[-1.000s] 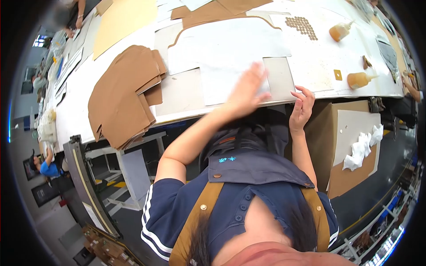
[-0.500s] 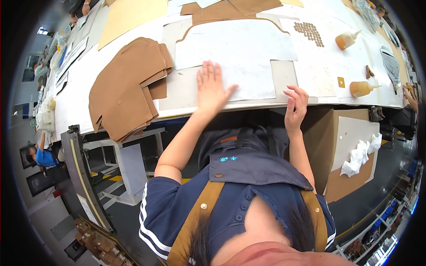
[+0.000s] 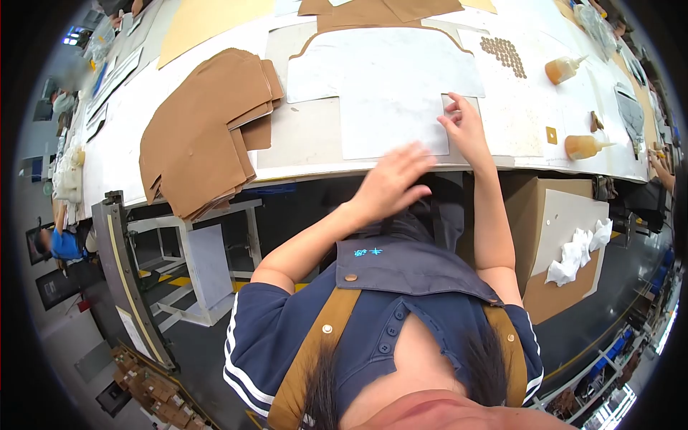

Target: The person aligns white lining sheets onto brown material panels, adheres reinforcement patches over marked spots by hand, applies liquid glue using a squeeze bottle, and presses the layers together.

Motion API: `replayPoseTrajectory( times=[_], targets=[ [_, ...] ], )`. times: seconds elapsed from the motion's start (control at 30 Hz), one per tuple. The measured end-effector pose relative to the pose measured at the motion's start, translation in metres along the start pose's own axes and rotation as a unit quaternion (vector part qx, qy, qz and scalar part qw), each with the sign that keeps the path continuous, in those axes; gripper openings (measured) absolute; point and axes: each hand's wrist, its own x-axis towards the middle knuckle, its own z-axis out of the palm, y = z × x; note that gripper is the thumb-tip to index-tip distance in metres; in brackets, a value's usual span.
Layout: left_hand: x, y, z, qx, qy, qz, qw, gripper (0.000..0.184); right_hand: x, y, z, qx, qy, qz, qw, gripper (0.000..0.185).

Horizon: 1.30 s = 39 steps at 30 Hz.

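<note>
A large white T-shaped sheet (image 3: 390,86) lies flat on the table, with a brown rim showing along its far edge. My left hand (image 3: 394,180) is over the table's front edge, just below the sheet's near edge. Its fingers are stretched out, slightly blurred, and hold nothing that I can see. By the sheet's right-hand notch is my right hand (image 3: 466,132), with thumb and fingers bent and apart at the edge. I cannot tell whether they touch the sheet. To the left sits a stack of brown leather-like pieces (image 3: 204,129).
On the right stand two bottles of amber liquid (image 3: 560,70) with nozzles, near a cluster of small brown discs (image 3: 504,56). More brown pieces (image 3: 380,13) lie at the far side. Under the table, a cardboard box (image 3: 555,287) bears crumpled white tissues (image 3: 579,252).
My left hand has come off the sheet, moving toward me and to the right. My right hand has moved forward to the sheet's right edge.
</note>
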Motion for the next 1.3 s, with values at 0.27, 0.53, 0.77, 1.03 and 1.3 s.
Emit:
replayPoseTrajectory(
  times=[0.27, 0.53, 0.77, 1.03, 1.3],
  targets=[
    [-0.014, -0.025, -0.014, 0.227, -0.055, -0.164, 0.958, 0.088, 0.016, -0.011, 0.016, 0.065, 0.021, 0.060, 0.996, 0.063],
    [0.037, -0.012, -0.001, -0.182, 0.114, -0.084, 0.973, 0.080, -0.001, -0.131, -0.023, 0.395, 0.104, -0.143, 0.902, 0.063],
    [0.048, 0.006, 0.021, -0.340, 0.005, -0.146, 0.929, 0.048, -0.008, -0.203, 0.022, 0.062, -0.003, -0.422, 0.904, 0.052],
    [0.011, 0.009, 0.037, -0.654, 0.006, -0.321, 0.685, 0.053, 0.006, -0.109, 0.086, 0.098, -0.155, -0.307, 0.934, 0.038],
    [-0.009, -0.033, -0.051, -0.217, 0.043, -0.223, 0.949, 0.028, -0.002, -0.043, 0.051, -0.067, -0.010, -0.248, 0.966, 0.016]
  ],
)
